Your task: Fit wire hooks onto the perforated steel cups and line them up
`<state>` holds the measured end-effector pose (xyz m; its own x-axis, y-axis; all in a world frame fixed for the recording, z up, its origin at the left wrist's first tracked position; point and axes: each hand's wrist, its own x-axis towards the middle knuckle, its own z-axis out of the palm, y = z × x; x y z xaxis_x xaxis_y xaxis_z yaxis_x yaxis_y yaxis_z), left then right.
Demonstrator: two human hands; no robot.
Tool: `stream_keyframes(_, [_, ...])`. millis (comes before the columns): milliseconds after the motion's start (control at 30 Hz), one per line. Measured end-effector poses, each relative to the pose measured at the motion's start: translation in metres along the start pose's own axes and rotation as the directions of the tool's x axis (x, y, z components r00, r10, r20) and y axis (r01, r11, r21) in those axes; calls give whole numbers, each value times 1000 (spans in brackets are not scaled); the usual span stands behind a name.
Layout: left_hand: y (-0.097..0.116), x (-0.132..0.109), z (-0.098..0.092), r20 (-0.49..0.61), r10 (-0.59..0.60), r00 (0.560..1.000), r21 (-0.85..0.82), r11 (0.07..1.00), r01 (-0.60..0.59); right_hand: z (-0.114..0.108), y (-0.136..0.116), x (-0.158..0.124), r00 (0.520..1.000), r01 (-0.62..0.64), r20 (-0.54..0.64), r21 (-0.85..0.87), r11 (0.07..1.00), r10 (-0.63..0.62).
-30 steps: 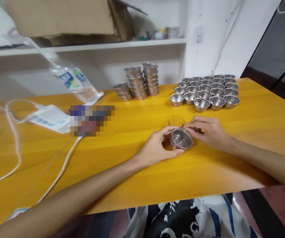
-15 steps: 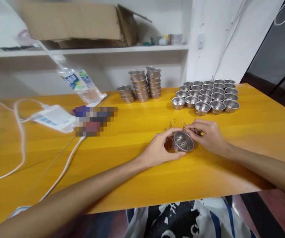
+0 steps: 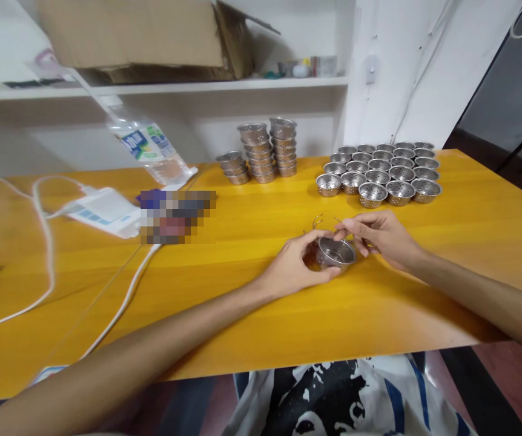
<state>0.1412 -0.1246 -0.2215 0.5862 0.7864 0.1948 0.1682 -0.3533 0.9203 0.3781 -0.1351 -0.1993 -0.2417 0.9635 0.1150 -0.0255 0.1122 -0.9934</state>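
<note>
A small perforated metal strainer cup [image 3: 336, 254] rests in my left hand [image 3: 295, 263], whose thumb and fingers wrap its near and left sides. The cup is tilted slightly toward me, just over the table. My right hand [image 3: 374, 236] is at the cup's far rim, with thumb and forefinger pinched together there. What lies between those fingertips is too small and hidden to make out. Just beyond the cup, thin curved wire pieces [image 3: 318, 221] show, partly covered by my fingers.
Rows of similar strainer cups [image 3: 388, 174] stand at the back right of the yellow table [image 3: 224, 327]. Stacks of more cups [image 3: 261, 151] stand by the wall. On the left are a plastic bottle [image 3: 147, 145], a white power bank-like box [image 3: 106, 211] and white cables [image 3: 125, 297].
The cup has tipped to sit more upright in my left hand. My right hand has shifted slightly, its fingertips moving inward over the far rim and its other fingers loosening.
</note>
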Motion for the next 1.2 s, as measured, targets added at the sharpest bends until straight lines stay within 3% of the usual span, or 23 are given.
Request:
stream_keyframes(167, [-2, 1, -3, 16, 35, 999, 29, 999, -35, -4, 3, 1, 967, 37, 250, 16, 999, -40])
stream_keyframes(400, [-4, 1, -7, 53, 5, 999, 16, 1000, -6, -8, 9, 5, 923, 70, 383, -63, 996, -40])
stream_keyframes(667, [-5, 8, -10, 104, 8, 995, -58, 998, -2, -6, 13, 1, 951, 175, 294, -248, 953, -98])
stream_keyframes(1200, [-5, 10, -11, 90, 31, 995, -73, 997, -25, -7, 23, -2, 955, 206, 267, -276, 939, -131])
